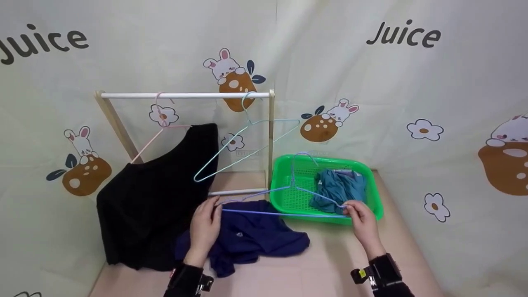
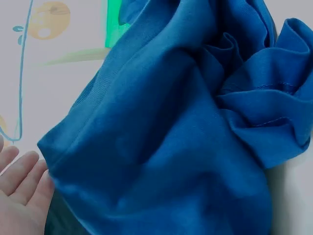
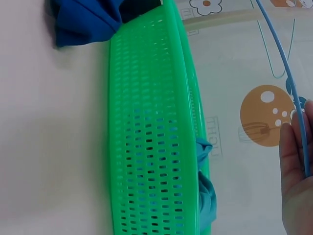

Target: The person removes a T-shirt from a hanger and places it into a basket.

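A purple-blue clothes hanger [image 1: 280, 213] is held level in the air between both hands, its hook upward. My left hand [image 1: 204, 227] holds its left end; in the left wrist view only part of that hand [image 2: 22, 188] shows, fingers extended. At the opposite end, my right hand [image 1: 363, 225] pinches the corner. The right wrist view has the hanger [image 3: 288, 73] running across the right hand's fingers [image 3: 288, 147]. Beneath the left hand lies a crumpled navy blue garment [image 1: 264, 239], which fills much of the left wrist view.
A rack's white rail [image 1: 185, 95] carries a pink hanger [image 1: 148, 144] with a black garment [image 1: 156, 206] on it, and a bare light-green hanger [image 1: 222, 153]. Behind the right hand, a green basket [image 1: 373, 177] contains teal clothing [image 1: 342, 187]. Printed cloth walls surround the table.
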Motion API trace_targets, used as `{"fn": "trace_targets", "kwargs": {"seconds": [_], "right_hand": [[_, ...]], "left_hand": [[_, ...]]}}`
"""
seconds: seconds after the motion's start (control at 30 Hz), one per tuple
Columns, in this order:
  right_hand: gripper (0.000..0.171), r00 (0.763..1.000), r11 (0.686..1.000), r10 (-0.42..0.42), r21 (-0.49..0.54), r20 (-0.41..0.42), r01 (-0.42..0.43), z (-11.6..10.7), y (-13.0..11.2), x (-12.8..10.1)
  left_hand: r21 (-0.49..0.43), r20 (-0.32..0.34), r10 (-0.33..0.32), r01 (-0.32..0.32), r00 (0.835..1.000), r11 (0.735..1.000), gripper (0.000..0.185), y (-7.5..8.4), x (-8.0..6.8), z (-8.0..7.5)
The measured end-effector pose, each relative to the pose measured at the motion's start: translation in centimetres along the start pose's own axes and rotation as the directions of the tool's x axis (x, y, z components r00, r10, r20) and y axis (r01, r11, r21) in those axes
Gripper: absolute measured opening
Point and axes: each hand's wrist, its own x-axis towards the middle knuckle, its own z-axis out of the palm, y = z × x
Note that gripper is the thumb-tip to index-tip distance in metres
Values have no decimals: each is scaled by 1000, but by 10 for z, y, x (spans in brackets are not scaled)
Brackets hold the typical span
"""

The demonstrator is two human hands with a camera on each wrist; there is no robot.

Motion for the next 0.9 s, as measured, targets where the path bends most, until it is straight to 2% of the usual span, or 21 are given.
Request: {"fn": "trace_targets", "kwargs": {"seconds": [0.13,0.23,0.5,0.63,0.77,0.9], "right_hand": [[14,998,998,-55,13,13,55,6,0,0],[15,995,995,-96,9,14,95,10,-1,1],[13,993,993,-114,7,24,114,18,-6,5],[14,995,995,-91,30,39,90,20,-10,6],[13,996,996,-44,75,81,38,21,-12,7],[17,990,990,17,136,138,-36,20,-11,7]], "left_hand": [[-10,68,80,-80,994,997,30,4,-1,0],[-18,82,124,-123,989,992,29,5,-2,2],[-99,30,212,-208,977,973,11,2,0,0],[-122,-18,235,-235,972,964,11,0,2,-3],[-139,-70,240,-248,968,959,15,0,3,-8],[-165,-112,212,-229,971,959,17,-1,5,-15]]}}
